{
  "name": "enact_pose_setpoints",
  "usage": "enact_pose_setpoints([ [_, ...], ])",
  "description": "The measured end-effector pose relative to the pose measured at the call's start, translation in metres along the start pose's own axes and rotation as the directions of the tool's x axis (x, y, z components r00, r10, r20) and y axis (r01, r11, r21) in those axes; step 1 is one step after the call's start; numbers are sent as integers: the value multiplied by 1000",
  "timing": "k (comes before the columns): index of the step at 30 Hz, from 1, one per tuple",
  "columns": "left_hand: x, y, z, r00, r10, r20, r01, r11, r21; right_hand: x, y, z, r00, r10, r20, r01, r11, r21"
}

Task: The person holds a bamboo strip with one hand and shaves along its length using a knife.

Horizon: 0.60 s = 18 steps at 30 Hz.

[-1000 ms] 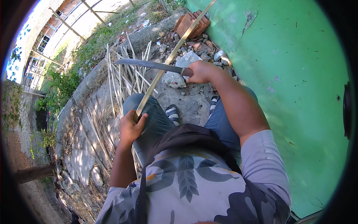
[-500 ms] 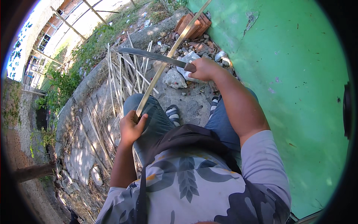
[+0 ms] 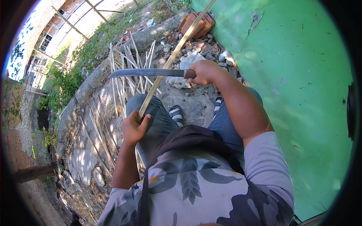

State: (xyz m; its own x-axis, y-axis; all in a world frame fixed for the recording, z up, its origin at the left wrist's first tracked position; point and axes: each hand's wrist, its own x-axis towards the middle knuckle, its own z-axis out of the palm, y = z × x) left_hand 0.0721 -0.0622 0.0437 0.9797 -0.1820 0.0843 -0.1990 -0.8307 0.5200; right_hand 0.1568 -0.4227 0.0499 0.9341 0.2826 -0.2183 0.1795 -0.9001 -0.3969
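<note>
My left hand [image 3: 135, 127] is closed round the near end of a long pale strip of wood or bamboo [image 3: 177, 51], close to my left knee. The strip slants up and away to the right, past the top of the picture. In my right hand [image 3: 204, 72] is the short brown handle of a machete [image 3: 151, 72]. Its long dark blade points left and crosses the strip about midway between my hands, on the upper side. Whether the blade touches the strip I cannot tell.
Many split strips [image 3: 120, 79] lie on the ground ahead to the left. Orange tiles [image 3: 198, 25] are stacked by the green wall [image 3: 294, 94] on my right. Stones [image 3: 191, 60] lie in front of my sandalled feet [image 3: 176, 115]. A low stone edge [image 3: 88, 88] curves along the left.
The machete has turned and come nearer to me along the strip, its blade going from slanted to nearly level. My left hand and the strip have hardly moved.
</note>
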Motion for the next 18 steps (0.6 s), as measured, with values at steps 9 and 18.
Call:
enact_pose_setpoints([
  [9,-1,5,-1,999,-33,-7,33,999,-25,1,5,-4,998,48,35,-49,998,32],
  [18,0,5,1,999,-43,-12,43,999,-6,0,9,0,998,61,10,-62,990,123],
])
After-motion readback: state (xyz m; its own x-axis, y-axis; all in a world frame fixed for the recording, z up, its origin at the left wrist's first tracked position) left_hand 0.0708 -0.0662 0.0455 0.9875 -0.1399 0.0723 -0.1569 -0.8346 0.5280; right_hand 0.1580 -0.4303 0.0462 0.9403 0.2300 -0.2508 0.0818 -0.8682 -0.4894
